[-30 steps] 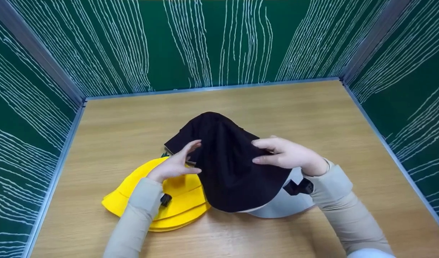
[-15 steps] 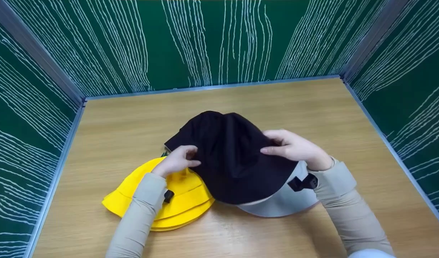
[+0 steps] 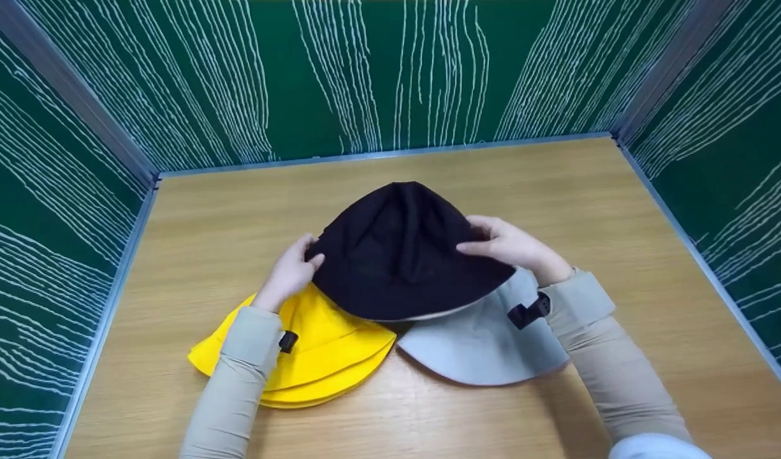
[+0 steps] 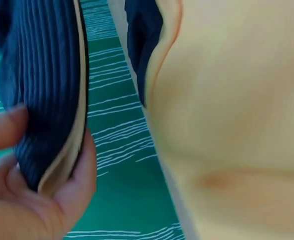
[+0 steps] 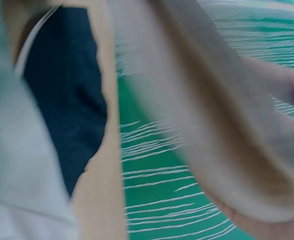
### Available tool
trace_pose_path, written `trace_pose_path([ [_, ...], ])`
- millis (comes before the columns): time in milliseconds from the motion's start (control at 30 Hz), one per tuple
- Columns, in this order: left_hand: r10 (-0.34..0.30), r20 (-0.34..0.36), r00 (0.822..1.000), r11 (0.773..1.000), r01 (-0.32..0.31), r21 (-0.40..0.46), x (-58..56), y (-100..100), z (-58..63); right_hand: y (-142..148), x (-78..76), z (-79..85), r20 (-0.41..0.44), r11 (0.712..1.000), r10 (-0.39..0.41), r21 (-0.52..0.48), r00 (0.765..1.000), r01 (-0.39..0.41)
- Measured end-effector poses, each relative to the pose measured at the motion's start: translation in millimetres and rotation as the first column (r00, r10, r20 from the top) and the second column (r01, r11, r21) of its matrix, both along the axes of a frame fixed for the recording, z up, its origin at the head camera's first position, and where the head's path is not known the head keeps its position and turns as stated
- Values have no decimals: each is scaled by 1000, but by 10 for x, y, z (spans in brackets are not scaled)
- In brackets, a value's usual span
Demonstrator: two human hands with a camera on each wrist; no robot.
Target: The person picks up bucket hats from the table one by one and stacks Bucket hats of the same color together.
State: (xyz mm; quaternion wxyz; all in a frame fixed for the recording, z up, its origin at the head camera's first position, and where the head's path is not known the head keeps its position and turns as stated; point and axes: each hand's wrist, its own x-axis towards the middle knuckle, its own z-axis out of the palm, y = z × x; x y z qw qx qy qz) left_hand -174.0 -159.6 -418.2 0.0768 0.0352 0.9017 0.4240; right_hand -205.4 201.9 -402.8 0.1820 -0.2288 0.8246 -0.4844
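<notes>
A black bucket hat (image 3: 403, 255) is held up between both hands in the head view, crown toward the back. My left hand (image 3: 292, 271) grips its brim at the left. In the left wrist view, the thumb and fingers of this left hand (image 4: 42, 200) pinch the stitched dark brim (image 4: 49, 85). My right hand (image 3: 514, 245) holds the brim's right side. The right wrist view, blurred, has the right hand (image 5: 281, 100) around the brim's pale underside (image 5: 226, 120). Below lie yellow bucket hats (image 3: 326, 357), apparently stacked, and a light grey hat (image 3: 486, 344).
A wooden table (image 3: 237, 217) carries the hats. Green panels (image 3: 422, 76) with white wavy lines stand at the back and sides. In the right wrist view, another dark cloth piece (image 5: 69, 95) lies on the table, largely hidden in the head view.
My left hand has moved up and left to take hold of the black hat's brim. The hat has been lifted away and spread, uncovering more of the grey and yellow hats.
</notes>
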Motion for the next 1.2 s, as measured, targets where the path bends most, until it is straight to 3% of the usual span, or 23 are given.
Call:
trace_pose_path([
  [200,98,-180,979,994,-106,-32,4,-28,66,-11,-66,-245,54,996,-42,81,998,37],
  [367,154,-231,961,988,-154,16,13,-61,123,6,-98,-259,35,996,-86,26,996,85],
  [533,167,-226,960,986,-160,45,17,-105,193,9,-129,-250,33,992,-115,-43,993,116],
  [700,158,-197,968,987,-156,28,-11,-134,194,-48,-156,-283,18,983,-181,-28,983,182],
  [867,143,-178,974,985,-158,-74,-135,-152,137,-115,-218,-302,8,961,-276,8,961,276],
  [1067,133,-191,973,958,-176,-225,-274,-173,52,-177,-333,-372,99,932,-363,31,927,362],
  [1200,132,-187,973,948,-180,-263,-349,-163,-47,-191,-394,-470,119,919,-394,72,911,388],
])
